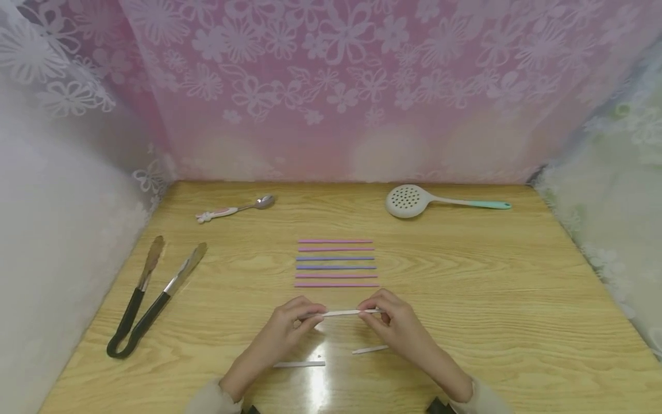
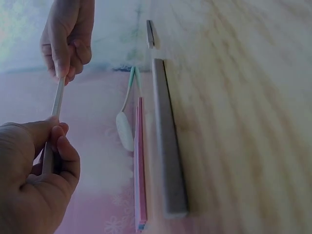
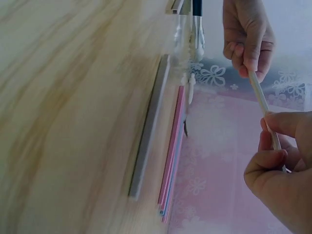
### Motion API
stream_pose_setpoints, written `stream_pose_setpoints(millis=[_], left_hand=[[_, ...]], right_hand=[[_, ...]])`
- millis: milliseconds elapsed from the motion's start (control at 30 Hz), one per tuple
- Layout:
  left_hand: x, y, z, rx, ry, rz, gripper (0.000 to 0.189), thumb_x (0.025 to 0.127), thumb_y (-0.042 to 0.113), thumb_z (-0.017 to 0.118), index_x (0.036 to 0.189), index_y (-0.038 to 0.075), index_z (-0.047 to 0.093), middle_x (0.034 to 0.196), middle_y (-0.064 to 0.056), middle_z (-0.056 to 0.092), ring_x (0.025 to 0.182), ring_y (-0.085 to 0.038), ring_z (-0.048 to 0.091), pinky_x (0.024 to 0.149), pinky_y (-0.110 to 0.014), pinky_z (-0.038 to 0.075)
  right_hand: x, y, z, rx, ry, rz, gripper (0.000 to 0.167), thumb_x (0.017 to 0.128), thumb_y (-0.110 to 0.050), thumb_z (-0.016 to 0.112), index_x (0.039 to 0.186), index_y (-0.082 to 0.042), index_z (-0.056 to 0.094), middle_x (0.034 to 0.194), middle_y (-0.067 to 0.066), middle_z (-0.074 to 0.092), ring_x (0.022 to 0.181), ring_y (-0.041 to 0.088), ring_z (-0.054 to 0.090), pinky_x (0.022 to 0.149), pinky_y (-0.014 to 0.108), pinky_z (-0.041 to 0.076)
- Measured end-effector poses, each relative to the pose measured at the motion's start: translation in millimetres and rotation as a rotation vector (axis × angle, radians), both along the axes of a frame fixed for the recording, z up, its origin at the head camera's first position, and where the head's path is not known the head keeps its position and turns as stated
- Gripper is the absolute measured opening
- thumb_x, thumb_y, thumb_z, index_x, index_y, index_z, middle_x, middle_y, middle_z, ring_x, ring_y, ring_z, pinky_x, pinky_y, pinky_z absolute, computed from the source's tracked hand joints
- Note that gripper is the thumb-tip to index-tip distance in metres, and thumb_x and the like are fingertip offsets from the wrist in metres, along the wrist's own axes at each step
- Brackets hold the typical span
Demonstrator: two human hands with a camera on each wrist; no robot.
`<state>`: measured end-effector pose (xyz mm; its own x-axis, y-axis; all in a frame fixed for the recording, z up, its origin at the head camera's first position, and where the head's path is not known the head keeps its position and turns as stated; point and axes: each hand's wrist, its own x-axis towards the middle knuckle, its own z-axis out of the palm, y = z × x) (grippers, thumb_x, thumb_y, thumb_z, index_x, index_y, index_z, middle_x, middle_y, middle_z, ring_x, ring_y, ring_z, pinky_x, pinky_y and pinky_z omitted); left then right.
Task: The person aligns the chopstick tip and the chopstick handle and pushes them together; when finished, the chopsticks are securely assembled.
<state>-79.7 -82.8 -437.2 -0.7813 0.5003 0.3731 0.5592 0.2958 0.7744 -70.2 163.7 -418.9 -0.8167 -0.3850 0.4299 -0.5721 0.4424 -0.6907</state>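
A thin white stick [image 1: 340,313] spans between my two hands, held level over the near part of the table. Its left part is pinched by the thumb and fingers of my left hand [image 1: 295,322]. Toward the other end, my right hand [image 1: 390,319] grips it the same way, with a short tip showing past the fingers. The middle of the stick shows bare and looks straight in the left wrist view [image 2: 58,97]. Below the hands lie two more white pieces, one white stick [image 1: 300,364] beside my left forearm and another white stick [image 1: 369,349] partly hidden by my right hand.
Several pink and blue-violet sticks [image 1: 336,267] lie in parallel rows just beyond my hands. Black-handled tongs [image 1: 150,307] lie spread at left. A spoon [image 1: 235,211] rests at the back left, a slotted skimmer [image 1: 408,201] at the back right. Floral curtains [image 1: 351,144] border the table.
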Motion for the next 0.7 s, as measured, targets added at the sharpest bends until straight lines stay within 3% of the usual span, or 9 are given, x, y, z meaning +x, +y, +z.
stream_pose_setpoints(millis=[133, 267, 467, 700], left_hand=[[-6.2, 0.9, -1.0, -0.026, -0.022, 0.0, 0.017, 0.092, 0.009, 0.06, 0.105, 0.001, 0.068, 0.091, -0.002, 0.065, 0.079, -0.007, 0.061, 0.069, -0.02, 0.054], [-12.2, -1.0, 0.0, -0.065, -0.102, 0.006, 0.019, 0.092, 0.011, 0.06, 0.107, 0.002, 0.068, 0.1, -0.006, 0.068, 0.085, -0.013, 0.065, 0.077, -0.021, 0.054], [-16.9, -9.1, -1.5, -0.118, -0.198, 0.08, 0.02, 0.092, 0.011, 0.062, 0.11, 0.002, 0.067, 0.107, -0.006, 0.068, 0.092, -0.018, 0.066, 0.081, -0.021, 0.053], [-23.8, -17.7, -5.7, -0.163, -0.195, 0.201, 0.017, 0.088, 0.007, 0.066, 0.104, 0.004, 0.07, 0.1, -0.007, 0.069, 0.088, -0.019, 0.064, 0.077, -0.026, 0.055]], right_hand=[[-4.1, 5, -3.0, -0.008, -0.06, 0.022, 0.016, 0.084, 0.009, 0.062, 0.094, -0.002, 0.069, 0.087, 0.001, 0.054, 0.06, -0.002, 0.034, 0.047, 0.015, 0.036], [-8.5, 9, -6.5, 0.005, -0.122, 0.028, 0.03, 0.078, 0.015, 0.054, 0.099, 0.0, 0.07, 0.085, 0.0, 0.05, 0.066, 0.001, 0.038, 0.053, 0.016, 0.04], [-18.1, 16, -14.8, 0.066, -0.208, -0.051, 0.019, 0.081, 0.008, 0.065, 0.094, -0.004, 0.071, 0.086, -0.002, 0.06, 0.075, 0.002, 0.053, 0.065, 0.02, 0.051], [-31.8, 22, -21.1, 0.119, -0.216, -0.119, 0.008, 0.08, -0.003, 0.074, 0.087, -0.007, 0.071, 0.083, -0.002, 0.064, 0.076, 0.009, 0.059, 0.065, 0.022, 0.05]])
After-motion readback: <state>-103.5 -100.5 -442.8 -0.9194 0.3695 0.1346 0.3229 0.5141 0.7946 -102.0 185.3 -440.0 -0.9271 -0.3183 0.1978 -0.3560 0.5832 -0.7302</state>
